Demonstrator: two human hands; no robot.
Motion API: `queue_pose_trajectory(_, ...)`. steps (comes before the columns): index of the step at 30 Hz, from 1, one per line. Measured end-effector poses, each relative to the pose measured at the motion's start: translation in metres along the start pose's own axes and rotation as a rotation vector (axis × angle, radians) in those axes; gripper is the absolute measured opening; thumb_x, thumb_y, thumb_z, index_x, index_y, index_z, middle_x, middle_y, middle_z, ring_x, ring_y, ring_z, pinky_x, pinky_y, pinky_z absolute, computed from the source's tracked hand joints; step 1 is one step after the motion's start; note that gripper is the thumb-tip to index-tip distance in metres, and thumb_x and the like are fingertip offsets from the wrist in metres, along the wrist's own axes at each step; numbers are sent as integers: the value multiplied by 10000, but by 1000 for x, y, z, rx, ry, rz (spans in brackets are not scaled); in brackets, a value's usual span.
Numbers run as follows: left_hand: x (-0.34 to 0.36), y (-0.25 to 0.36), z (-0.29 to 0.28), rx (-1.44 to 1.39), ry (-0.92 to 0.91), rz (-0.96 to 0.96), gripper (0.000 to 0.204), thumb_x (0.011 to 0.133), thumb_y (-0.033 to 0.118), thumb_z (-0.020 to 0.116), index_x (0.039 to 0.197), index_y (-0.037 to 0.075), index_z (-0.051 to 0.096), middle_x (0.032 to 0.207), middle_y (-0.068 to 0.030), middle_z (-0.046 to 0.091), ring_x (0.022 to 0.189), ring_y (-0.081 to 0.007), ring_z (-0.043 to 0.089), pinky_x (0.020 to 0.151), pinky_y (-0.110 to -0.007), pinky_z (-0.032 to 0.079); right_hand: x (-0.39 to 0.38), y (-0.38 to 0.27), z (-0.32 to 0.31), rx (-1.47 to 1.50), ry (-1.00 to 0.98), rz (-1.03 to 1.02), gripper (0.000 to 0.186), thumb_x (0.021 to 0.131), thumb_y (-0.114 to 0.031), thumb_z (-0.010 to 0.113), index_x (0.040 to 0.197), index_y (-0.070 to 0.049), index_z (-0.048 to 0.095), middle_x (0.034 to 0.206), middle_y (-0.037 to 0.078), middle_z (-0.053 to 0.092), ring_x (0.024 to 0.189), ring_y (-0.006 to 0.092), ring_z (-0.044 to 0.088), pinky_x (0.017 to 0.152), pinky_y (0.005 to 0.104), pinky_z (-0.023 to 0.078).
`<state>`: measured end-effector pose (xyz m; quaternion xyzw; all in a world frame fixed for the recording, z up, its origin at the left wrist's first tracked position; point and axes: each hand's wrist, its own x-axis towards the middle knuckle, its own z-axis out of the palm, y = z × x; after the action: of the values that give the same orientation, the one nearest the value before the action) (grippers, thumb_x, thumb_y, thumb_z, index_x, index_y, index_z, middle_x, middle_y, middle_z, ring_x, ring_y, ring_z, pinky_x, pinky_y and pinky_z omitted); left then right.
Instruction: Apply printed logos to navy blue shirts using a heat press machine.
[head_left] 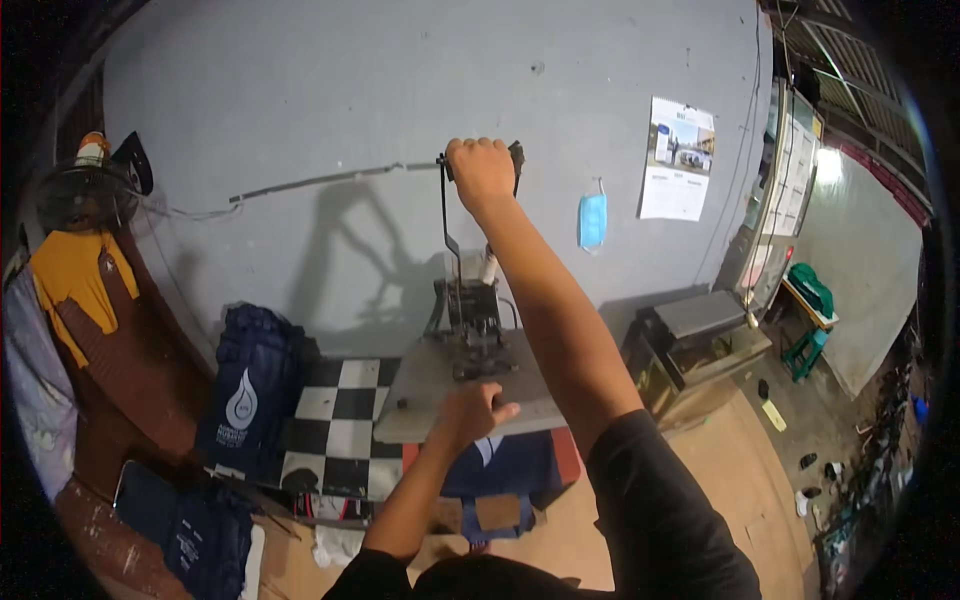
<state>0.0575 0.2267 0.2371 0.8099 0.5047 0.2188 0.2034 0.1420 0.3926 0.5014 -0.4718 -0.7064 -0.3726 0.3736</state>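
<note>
My right hand (482,170) is wrapped round the top of a black lever (447,220) on a metal hand press (470,320), high against the grey wall. My left hand (476,410) is low, just in front of the press's lower end, over the grey base plate (405,385). Its thumb sticks out apart from the bent fingers, and I see nothing held in it. My right forearm covers part of the plate's right side.
A black-and-white checked top (315,410) and navy bags (240,380) sit left. A glass tank (705,370) stands right, near a stool (802,350) and footwear (808,460). A fan (85,195) and hanging clothes (75,280) line the left; a calendar (676,160) and mask (592,218) hang on the wall.
</note>
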Motion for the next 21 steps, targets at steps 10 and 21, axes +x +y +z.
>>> queue_pose_trajectory(10, -46, 35, 76, 110, 275, -3, 541, 888, 462, 604, 1207, 25, 604, 1250, -190, 593, 1202, -362, 527, 993, -492, 407, -90, 7, -70, -17, -130, -55, 79, 765, -88, 622, 839, -98, 599, 744, 66, 695, 749, 238, 689, 691, 362, 499)
queue_pose_trajectory(21, -78, 1, 129, 67, 383, 6, 314, 897, 203, 601, 1177, 60, 622, 1223, -168, 604, 1130, -336, 570, 938, -450, 439, -219, -30, -131, 202, -553, -80, 131, 690, -142, 663, 800, -95, 716, 814, 119, 701, 789, 279, 697, 671, 372, 555)
